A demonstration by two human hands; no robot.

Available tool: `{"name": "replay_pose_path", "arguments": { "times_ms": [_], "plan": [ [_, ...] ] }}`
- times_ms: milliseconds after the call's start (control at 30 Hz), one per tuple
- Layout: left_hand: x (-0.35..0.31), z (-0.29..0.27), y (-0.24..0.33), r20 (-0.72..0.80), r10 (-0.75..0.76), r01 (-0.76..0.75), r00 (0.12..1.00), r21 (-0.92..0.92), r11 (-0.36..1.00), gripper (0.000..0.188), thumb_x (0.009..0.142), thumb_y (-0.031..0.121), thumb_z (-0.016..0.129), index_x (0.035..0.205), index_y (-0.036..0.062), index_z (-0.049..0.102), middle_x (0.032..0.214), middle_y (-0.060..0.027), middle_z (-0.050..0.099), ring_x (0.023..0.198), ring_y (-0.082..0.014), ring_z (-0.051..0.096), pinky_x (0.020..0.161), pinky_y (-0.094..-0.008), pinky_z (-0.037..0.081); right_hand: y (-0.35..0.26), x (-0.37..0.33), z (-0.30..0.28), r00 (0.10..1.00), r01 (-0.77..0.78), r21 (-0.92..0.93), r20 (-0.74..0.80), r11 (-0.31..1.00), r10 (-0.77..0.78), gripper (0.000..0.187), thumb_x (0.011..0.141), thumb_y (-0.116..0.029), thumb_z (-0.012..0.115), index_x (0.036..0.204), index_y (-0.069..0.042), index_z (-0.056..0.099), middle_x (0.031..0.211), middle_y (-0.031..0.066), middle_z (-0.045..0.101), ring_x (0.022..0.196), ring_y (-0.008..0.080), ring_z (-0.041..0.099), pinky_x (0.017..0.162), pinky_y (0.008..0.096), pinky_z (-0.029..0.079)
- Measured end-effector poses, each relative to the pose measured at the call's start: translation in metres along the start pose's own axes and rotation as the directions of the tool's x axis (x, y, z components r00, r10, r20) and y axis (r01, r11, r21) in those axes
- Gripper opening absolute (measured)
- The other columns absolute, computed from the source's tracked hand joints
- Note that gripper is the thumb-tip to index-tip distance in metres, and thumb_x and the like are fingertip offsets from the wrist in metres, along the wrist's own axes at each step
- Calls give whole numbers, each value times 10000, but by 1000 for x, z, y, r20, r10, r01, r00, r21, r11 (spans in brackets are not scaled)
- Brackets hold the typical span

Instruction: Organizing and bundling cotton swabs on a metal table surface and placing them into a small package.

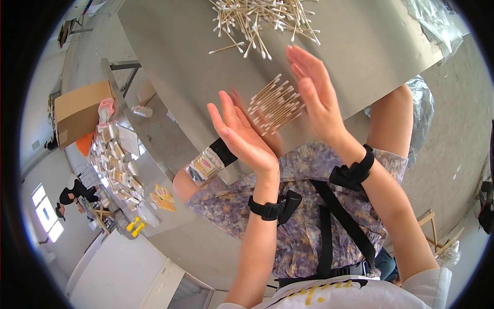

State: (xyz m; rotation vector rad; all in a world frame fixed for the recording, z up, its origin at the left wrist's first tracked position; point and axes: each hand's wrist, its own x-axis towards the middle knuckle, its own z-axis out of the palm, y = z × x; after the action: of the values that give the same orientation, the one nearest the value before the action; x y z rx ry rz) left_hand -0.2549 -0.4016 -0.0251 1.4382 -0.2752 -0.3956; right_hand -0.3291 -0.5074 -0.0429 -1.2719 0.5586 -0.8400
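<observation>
A small bundle of cotton swabs lies lined up side by side on the metal tabletop, between my two hands. My left hand is at its left, palm turned inward and fingers stretched out. On the other side, my right hand is held flat with its fingers extended, close to the swab tips. Neither hand grips anything. Farther off on the table is a loose heap of cotton swabs. Beside my left wrist, a filled clear packet of swabs lies by a black strip at the table's near edge.
To the left, a side table holds many packed swab packets and yellow cards. An open cardboard box stands beyond it. Clear plastic sheeting hangs at the table's right corner. Another person is far left.
</observation>
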Motion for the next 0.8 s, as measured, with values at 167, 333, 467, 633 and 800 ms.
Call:
{"name": "replay_pose_path", "arguments": {
  "times_ms": [167, 333, 467, 633, 800],
  "plan": [
    [0, 3, -4, 43, 4, -3, 999, -24, 1000, 745, 1076, 547, 216, 1589, 22, 87, 1607, -232, 279, 1506, -357, 248, 1246, -477, 149, 0, 2, 10, 995, -76, 122, 69, 990, 68, 561, 1070, -307, 500, 1491, 30, 345, 1536, 179, 408, 1462, 260, 350, 1203, 396, 276],
    [9, 4, -1, 75, -1, -1, 997, 24, 1000, 755, 1069, 569, 226, 1592, 38, 100, 1605, -234, 283, 1507, -348, 249, 1246, -473, 145, -5, 15, -5, 985, -139, 68, 111, 988, 131, 653, 1077, -477, 374, 1519, 0, 324, 1529, 162, 417, 1469, 248, 340, 1223, 400, 257],
    [19, 1, 1, 174, -8, -6, 985, 81, 997, 802, 1047, 629, 220, 1578, 29, 176, 1585, -246, 318, 1500, -347, 266, 1242, -472, 147, 3, 17, -1, 986, -122, 119, 131, 985, 106, 561, 1084, -404, 431, 1487, -16, 382, 1498, 159, 465, 1425, 260, 406, 1143, 388, 365],
    [11, 2, 3, 211, -48, 27, 976, 101, 995, 809, 1043, 638, 205, 1573, 28, 193, 1576, -237, 341, 1503, -336, 264, 1242, -464, 153, -8, -7, -4, 974, -192, 141, 150, 971, 171, 678, 1072, -513, 353, 1527, -11, 316, 1539, 158, 402, 1467, 252, 341, 1222, 422, 257],
    [8, 2, 2, 114, -28, 28, 993, 9, 1000, 794, 1049, 624, 202, 1573, 27, 196, 1581, -224, 340, 1501, -334, 267, 1243, -465, 145, -7, -13, -2, 988, -135, 127, 88, 983, 125, 717, 1060, -543, 353, 1535, -8, 300, 1556, 161, 380, 1487, 256, 306, 1225, 428, 239]
  ]
}}
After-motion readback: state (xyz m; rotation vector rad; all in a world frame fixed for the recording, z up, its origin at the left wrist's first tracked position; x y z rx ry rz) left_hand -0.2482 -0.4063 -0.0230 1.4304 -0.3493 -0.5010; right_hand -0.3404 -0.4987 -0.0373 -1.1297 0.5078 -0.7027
